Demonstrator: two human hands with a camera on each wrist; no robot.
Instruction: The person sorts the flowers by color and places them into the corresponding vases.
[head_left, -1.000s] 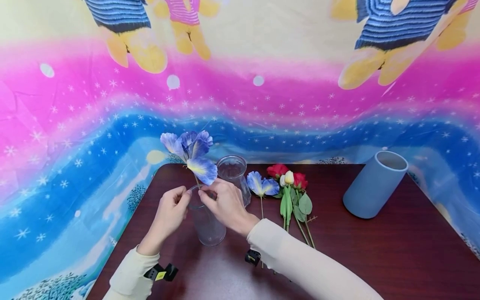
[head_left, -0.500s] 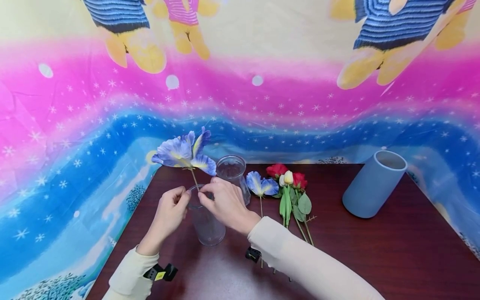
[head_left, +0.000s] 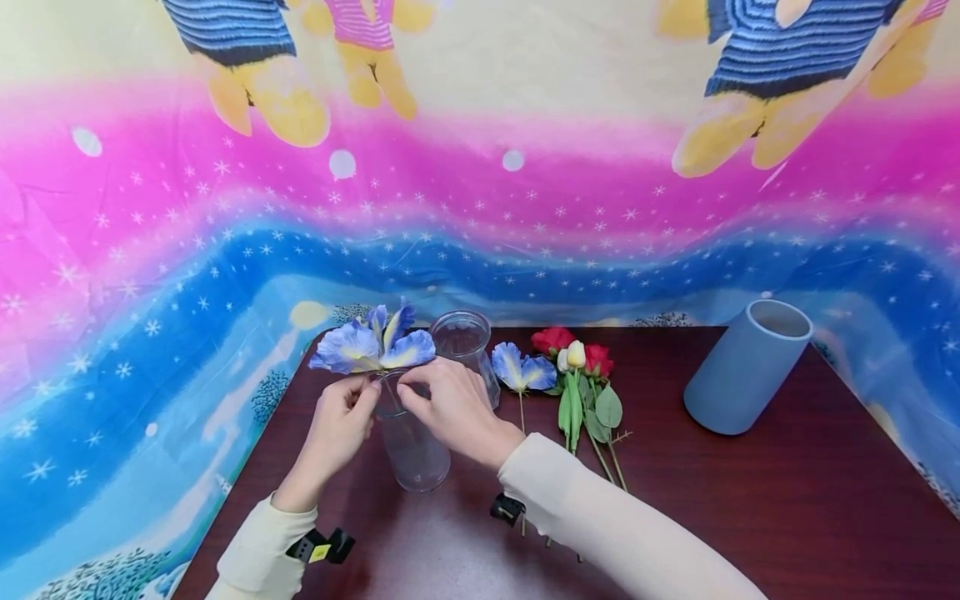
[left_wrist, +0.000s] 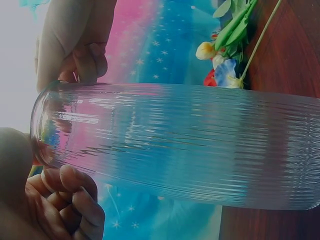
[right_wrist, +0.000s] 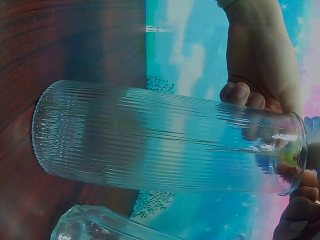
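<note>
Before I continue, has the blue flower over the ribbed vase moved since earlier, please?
Yes, the blue flower has moved down toward the ribbed vase, which stayed put.

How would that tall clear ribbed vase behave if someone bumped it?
The clear ribbed vase might tip rather than slide, being tall and narrow. It looks like glass, so it's probably stiff and fragile. Its ribbed side may make it less slippery.

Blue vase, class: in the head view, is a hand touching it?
No: the blue vase stands apart, while the left hand and right hand are at the ribbed vase.
</note>
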